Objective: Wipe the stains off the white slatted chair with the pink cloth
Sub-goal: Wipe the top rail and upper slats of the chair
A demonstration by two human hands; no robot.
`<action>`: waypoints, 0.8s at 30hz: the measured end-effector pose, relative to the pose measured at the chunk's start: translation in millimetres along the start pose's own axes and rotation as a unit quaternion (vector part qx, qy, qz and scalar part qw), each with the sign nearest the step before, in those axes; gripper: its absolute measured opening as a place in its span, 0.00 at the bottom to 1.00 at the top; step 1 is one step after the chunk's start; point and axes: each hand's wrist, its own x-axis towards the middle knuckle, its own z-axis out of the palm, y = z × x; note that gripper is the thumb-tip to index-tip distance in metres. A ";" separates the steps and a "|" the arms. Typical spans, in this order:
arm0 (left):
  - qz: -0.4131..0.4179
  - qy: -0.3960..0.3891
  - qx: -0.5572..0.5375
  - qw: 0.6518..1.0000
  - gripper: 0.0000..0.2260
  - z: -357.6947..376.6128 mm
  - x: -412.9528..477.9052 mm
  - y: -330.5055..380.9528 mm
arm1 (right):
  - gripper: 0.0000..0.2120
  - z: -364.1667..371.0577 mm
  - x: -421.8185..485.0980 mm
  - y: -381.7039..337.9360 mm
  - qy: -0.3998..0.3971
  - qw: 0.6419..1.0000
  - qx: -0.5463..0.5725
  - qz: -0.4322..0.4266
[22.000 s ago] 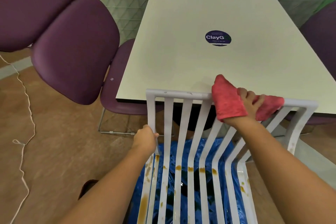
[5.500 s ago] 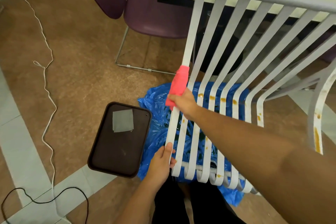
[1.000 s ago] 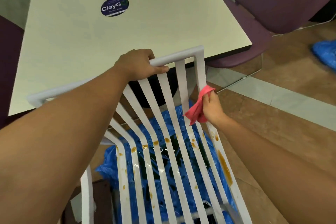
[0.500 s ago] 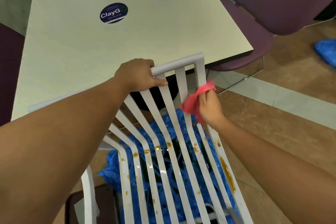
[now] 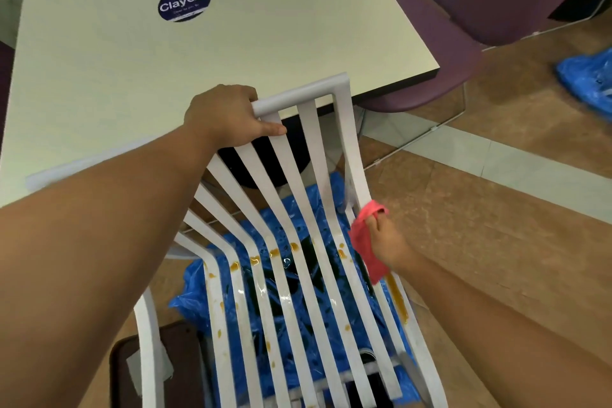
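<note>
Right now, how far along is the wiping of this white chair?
Done: the upper slats of the white slatted chair look clean. In hand: the right hand presses the pink cloth on the rightmost slat; the left hand grips the top rail. Left: brown stains across the bend, the long streak below the cloth, and seat-slat spots.

Pink cloth (image 5: 363, 243) moves down the slat
The right hand (image 5: 387, 242) holding it has dropped along the white slatted chair's (image 5: 352, 156) edge slat, now well below the left hand (image 5: 225, 119).
</note>
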 end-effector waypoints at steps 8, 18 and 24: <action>-0.041 -0.022 0.014 0.999 0.32 -2.0 -4.5 5.3 | 0.10 2.9 -68.4 64.5 -0.042 0.995 -0.076 0.038; -0.025 -0.045 0.015 0.999 0.31 -4.0 0.0 4.1 | 0.08 -2.6 7.0 -28.8 0.066 0.990 -0.117 -0.051; -0.010 -0.039 0.019 0.999 0.30 -2.6 1.5 1.6 | 0.15 -19.2 42.6 -119.2 0.130 0.982 -0.012 -0.133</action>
